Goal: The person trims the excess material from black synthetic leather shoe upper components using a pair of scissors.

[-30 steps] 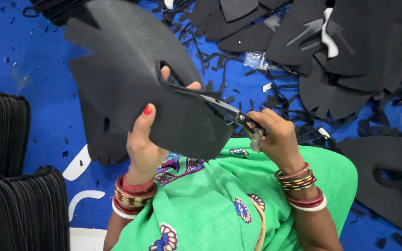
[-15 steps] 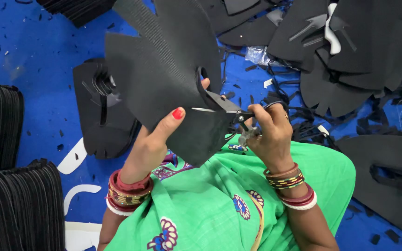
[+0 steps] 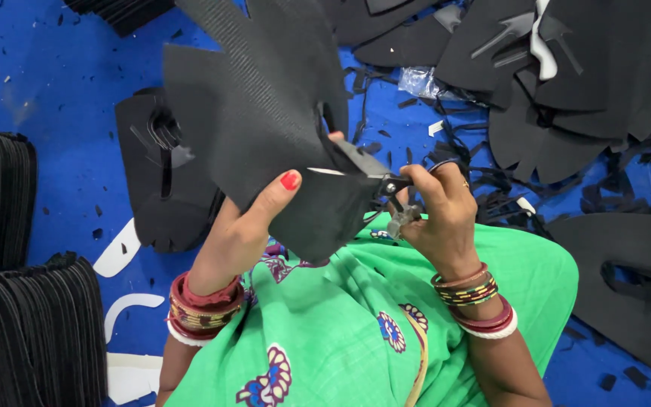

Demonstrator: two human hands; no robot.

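My left hand (image 3: pixel 246 230) grips a large black textured foam sheet (image 3: pixel 258 113) by its lower edge, thumb on top, holding it up over my lap. My right hand (image 3: pixel 438 211) is closed on the handles of a pair of scissors (image 3: pixel 374 173). The blades sit in a cut in the sheet's right side, beside a cut-out hole. Green patterned cloth (image 3: pixel 356 332) covers my lap below both hands.
A blue floor (image 3: pixel 54 98) is strewn with black offcuts. A cut black foam piece (image 3: pixel 163 177) lies just left of my lap. Stacks of black sheets (image 3: pixel 24 332) stand at the left. Heaps of cut foam (image 3: pixel 566 83) lie at the upper right, another piece (image 3: pixel 634 286) at right.
My left hand has lifted and turned the sheet upward and to the right, uncovering the cut piece on the floor. The scissors have worked further into the sheet.
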